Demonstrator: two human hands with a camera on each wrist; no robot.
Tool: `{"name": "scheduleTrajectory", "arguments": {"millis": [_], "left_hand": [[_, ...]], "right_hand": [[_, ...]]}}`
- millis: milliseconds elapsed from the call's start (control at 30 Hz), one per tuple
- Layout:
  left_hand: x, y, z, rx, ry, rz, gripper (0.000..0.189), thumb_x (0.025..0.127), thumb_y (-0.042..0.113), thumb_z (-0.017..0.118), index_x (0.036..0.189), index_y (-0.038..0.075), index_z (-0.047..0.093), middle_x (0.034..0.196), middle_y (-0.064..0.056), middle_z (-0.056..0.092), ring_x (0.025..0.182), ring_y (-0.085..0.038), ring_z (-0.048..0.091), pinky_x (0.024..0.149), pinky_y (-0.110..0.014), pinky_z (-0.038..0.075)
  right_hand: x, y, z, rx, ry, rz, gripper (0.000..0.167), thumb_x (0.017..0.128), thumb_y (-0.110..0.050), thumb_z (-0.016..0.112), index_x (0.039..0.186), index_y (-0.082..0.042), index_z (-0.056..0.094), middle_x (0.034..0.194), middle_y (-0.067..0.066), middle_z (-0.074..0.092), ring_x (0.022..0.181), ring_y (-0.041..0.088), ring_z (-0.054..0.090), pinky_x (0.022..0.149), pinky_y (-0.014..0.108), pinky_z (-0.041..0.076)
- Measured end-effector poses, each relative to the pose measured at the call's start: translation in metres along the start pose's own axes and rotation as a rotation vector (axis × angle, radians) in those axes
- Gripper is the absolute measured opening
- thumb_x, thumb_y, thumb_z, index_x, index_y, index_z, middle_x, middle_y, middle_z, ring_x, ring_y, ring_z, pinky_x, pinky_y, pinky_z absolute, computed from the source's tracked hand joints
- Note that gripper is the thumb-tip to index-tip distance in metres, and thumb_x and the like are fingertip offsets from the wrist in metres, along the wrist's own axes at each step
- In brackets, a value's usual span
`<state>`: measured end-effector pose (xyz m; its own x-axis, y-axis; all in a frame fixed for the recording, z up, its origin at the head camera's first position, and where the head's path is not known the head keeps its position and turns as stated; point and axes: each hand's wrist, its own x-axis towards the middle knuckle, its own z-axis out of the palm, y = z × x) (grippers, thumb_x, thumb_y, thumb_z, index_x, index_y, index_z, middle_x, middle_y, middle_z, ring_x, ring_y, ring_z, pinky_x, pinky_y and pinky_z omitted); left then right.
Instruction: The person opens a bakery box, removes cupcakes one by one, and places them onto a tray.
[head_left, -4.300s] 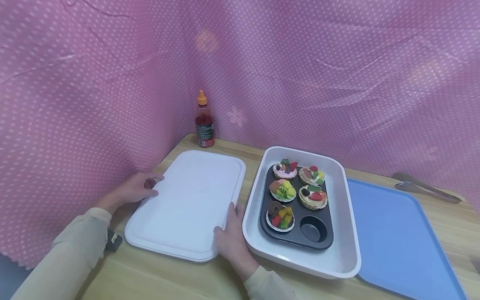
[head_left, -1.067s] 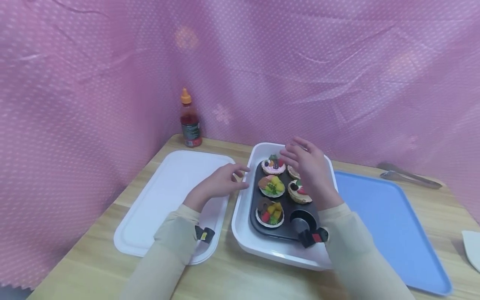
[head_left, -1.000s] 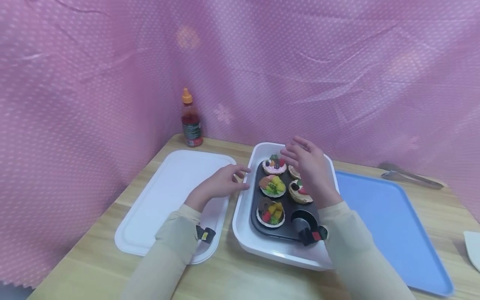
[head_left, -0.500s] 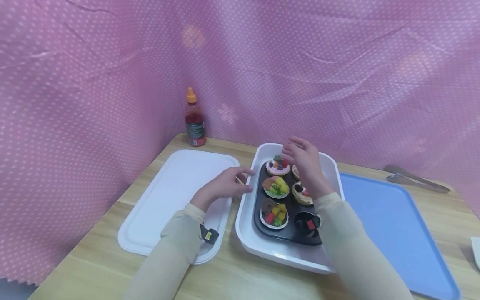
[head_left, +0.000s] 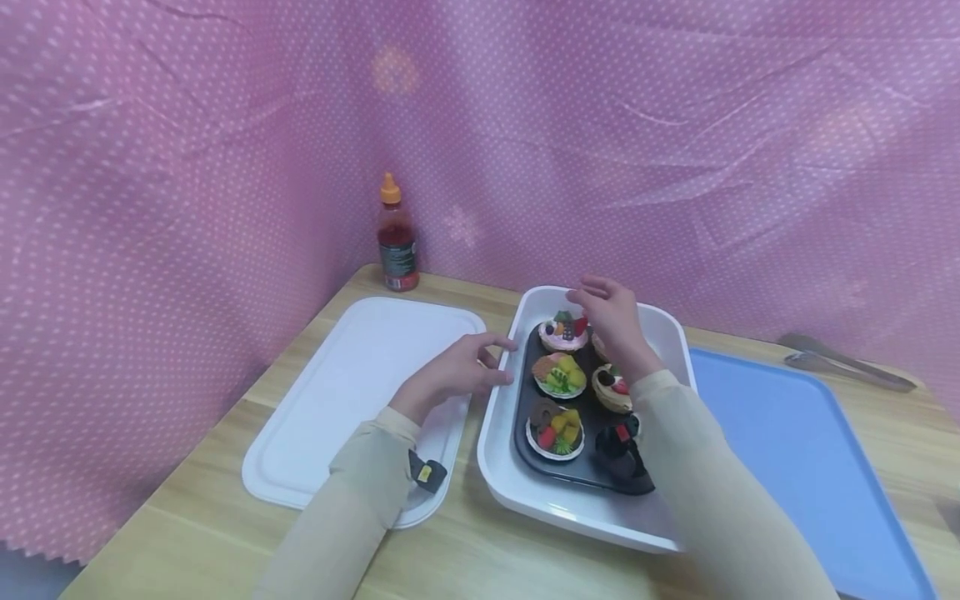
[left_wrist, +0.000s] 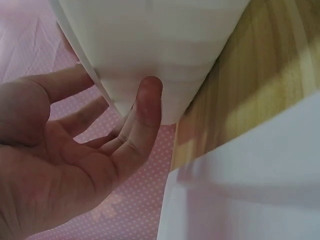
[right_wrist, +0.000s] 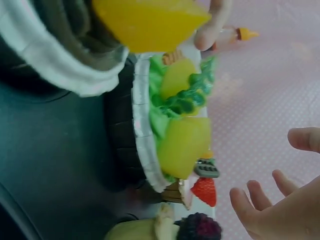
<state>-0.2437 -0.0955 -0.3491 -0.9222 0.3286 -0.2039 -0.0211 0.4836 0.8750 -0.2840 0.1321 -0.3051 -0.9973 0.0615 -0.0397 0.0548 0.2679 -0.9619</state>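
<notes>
- The left hand (head_left: 459, 367) is at the left rim of the white bin (head_left: 557, 510). Its fingers are spread and a bit bent, with a gap by the thumb. It touches the rim; I can't tell how hard.
- The right hand (head_left: 611, 321) is up over the bin's back part, loosely bent and holding nothing. The right wrist view cuts it off.
- The black pan (head_left: 587, 410) sits in the bin with fruit tarts in it.
- The front left tart (head_left: 555, 430) shows well. The back right tart (head_left: 597, 346) is mostly hidden by the right hand.
- The right sleeve (head_left: 705, 467) and black strap (head_left: 618, 435) cover the pan's front right corner.
- The left sleeve (head_left: 348, 500) hides some of the white lid (head_left: 352, 392) on the bench (head_left: 225, 508).
- The blue tray (head_left: 772, 433) runs out of sight at the bottom.
</notes>
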Motion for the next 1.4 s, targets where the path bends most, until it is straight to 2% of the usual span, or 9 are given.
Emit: {"name": "scheduleTrajectory", "arguments": {"millis": [300,533,733,1033,1200,1400], "left_hand": [[0.000,0.001,0.002,-0.052,0.002,-0.044,0.049,0.093,0.010,0.072,0.138,0.019,0.058,0.108,-0.016,0.062,0.073,-0.022,0.067,0.066,-0.038,0.061],[-0.003,-0.001,0.002,-0.080,0.009,-0.038,0.050,0.093,0.011,0.071,0.140,0.021,0.057,0.112,-0.016,0.061,0.069,-0.020,0.065,0.061,-0.036,0.060],[-0.004,-0.005,0.003,-0.112,-0.007,-0.025,0.051,0.094,0.013,0.071,0.142,0.022,0.055,0.113,-0.017,0.061,0.066,-0.020,0.065,0.056,-0.032,0.058],[-0.004,-0.007,0.002,-0.120,-0.018,-0.033,0.050,0.095,0.016,0.071,0.141,0.025,0.056,0.117,-0.017,0.059,0.069,-0.021,0.066,0.055,-0.029,0.056],[-0.003,-0.008,0.002,-0.110,-0.019,-0.026,0.050,0.095,0.017,0.071,0.142,0.025,0.056,0.117,-0.017,0.059,0.071,-0.021,0.066,0.056,-0.031,0.057],[-0.002,-0.009,0.003,-0.114,-0.012,-0.027,0.049,0.094,0.016,0.072,0.140,0.027,0.057,0.117,-0.016,0.059,0.070,-0.021,0.066,0.057,-0.031,0.058]], "right_hand": [[0.004,0.011,0.001,-0.059,-0.022,0.065,0.069,0.096,-0.027,0.065,0.155,-0.007,0.036,0.159,0.020,0.037,0.147,0.037,0.036,0.122,0.048,0.032],[0.007,0.017,0.005,-0.128,-0.041,0.069,0.071,0.096,-0.028,0.064,0.157,-0.007,0.032,0.161,0.022,0.033,0.148,0.040,0.033,0.122,0.050,0.030],[0.006,0.023,0.008,-0.246,-0.064,0.089,0.076,0.097,-0.032,0.065,0.159,-0.010,0.028,0.162,0.022,0.031,0.149,0.041,0.032,0.121,0.053,0.031],[0.005,0.027,0.011,-0.320,-0.105,0.027,0.077,0.096,-0.029,0.067,0.158,-0.004,0.028,0.160,0.024,0.034,0.146,0.041,0.038,0.118,0.053,0.036],[0.005,0.029,0.011,-0.328,-0.109,0.023,0.078,0.096,-0.030,0.067,0.158,-0.003,0.028,0.159,0.024,0.035,0.145,0.041,0.039,0.117,0.054,0.037],[0.006,0.033,0.012,-0.392,-0.097,0.004,0.078,0.096,-0.033,0.068,0.158,-0.004,0.029,0.155,0.024,0.041,0.141,0.041,0.044,0.112,0.054,0.043]]}}
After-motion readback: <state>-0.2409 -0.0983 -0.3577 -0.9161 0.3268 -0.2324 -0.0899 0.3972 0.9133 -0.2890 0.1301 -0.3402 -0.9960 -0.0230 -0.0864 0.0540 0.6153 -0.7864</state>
